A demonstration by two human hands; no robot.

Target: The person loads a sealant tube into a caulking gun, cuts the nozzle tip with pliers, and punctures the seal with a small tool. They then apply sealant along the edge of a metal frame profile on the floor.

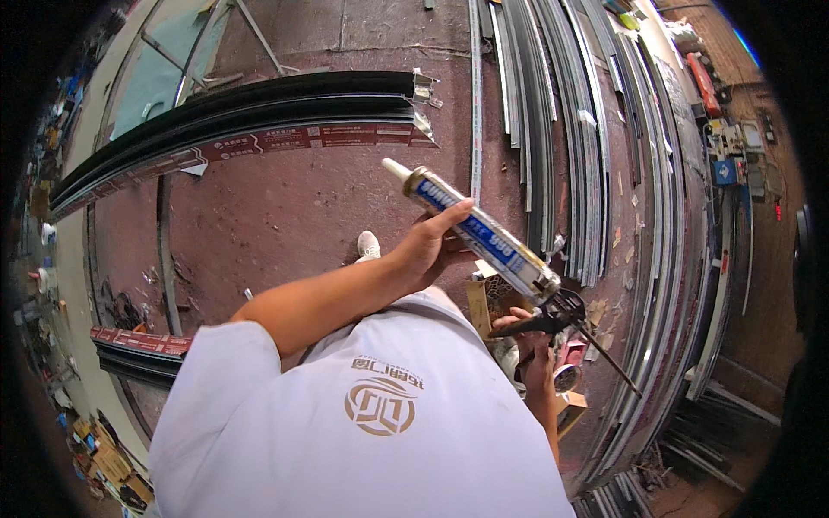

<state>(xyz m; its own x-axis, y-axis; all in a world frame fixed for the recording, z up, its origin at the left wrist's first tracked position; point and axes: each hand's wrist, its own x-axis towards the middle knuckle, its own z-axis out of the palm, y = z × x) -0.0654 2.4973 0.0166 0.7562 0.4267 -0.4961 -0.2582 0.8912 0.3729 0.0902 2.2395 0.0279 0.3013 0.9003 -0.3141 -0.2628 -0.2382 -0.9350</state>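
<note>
Both my hands are on a black caulking gun (561,311) loaded with a silver sealant cartridge (496,242) that has a blue and white label. The pale nozzle (395,168) points up and to the left. My left hand (427,250) is closed round the middle of the cartridge, thumb on top and the other fingers mostly hidden beneath. Lower right, my right hand (534,345) grips the gun's handle, its fingers partly hidden. Out of the gun's back a thin plunger rod (613,363) slants down to the right.
Black profiles with red film (259,138) stretch across the upper left; a shorter bundle (138,350) lies lower left. Long grey profiles (579,129) run along the right. An open cardboard box (477,302) stands behind my right hand. My shoe (368,244) is on the reddish floor (285,207).
</note>
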